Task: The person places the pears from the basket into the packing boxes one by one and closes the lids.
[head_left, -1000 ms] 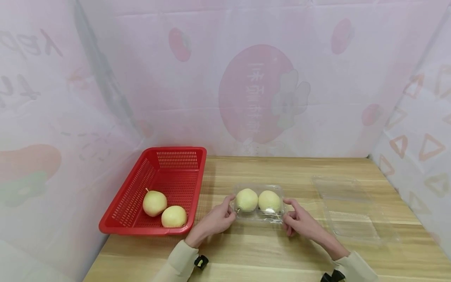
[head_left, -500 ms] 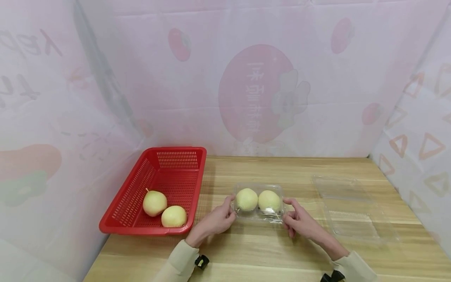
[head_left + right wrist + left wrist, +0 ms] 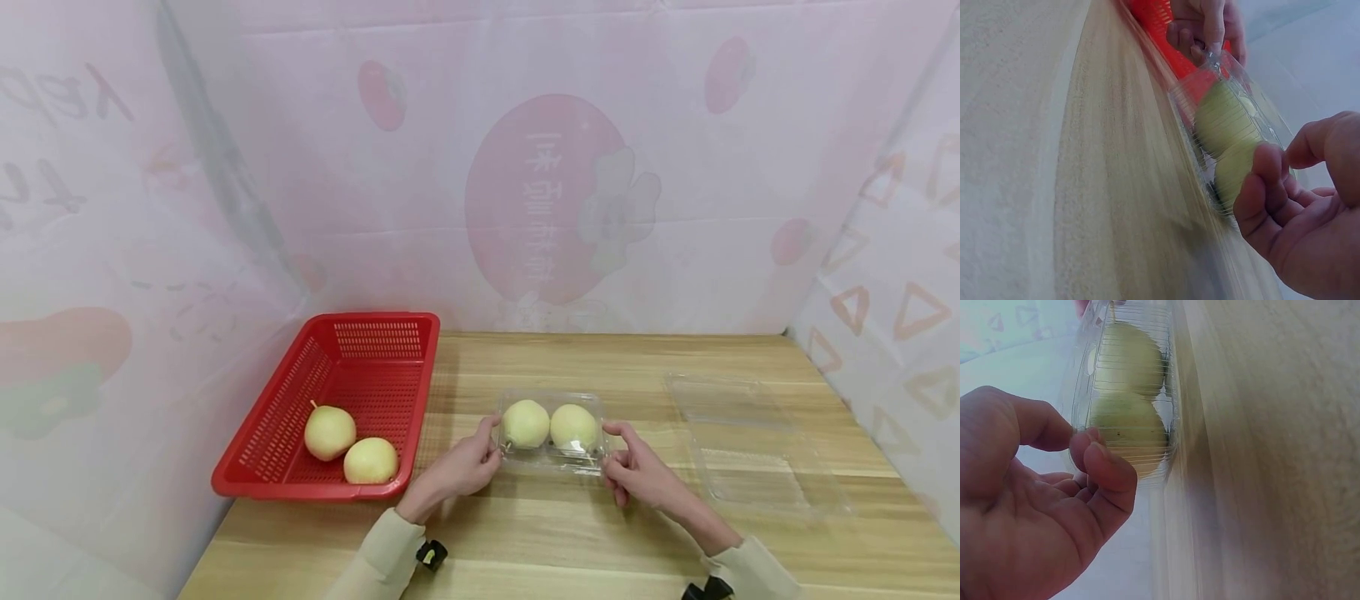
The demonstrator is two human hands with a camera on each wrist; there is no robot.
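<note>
On the desk (image 3: pixel 547 542), a clear box (image 3: pixel 551 462) pinched at both ends

Pale printed cloth (image 3: pixel 420 192) walls in the far side and falls along the left and right. Below it spreads the wood-grain desk, its straight far edge running along the cloth. At left sits a red basket (image 3: pixel 421 400) with two loose pears (image 3: pixel 330 432) near its near end; at right lies an open clear container (image 3: pixel 753 429). Between them, the box holds two boxed pears (image 3: pixel 525 424) side by side and looks closed over them; whether it is snapped fully home, I cannot tell. Even pressure should serve best: bear on both ends together, box flat, working rim and corners rather than fruit, since thin plastic probably flexes. The left grip (image 3: pixel 467 463) pinches the left end between thumb and finger; the right grip (image 3: pixel 637 473) pinches the right end.
</note>
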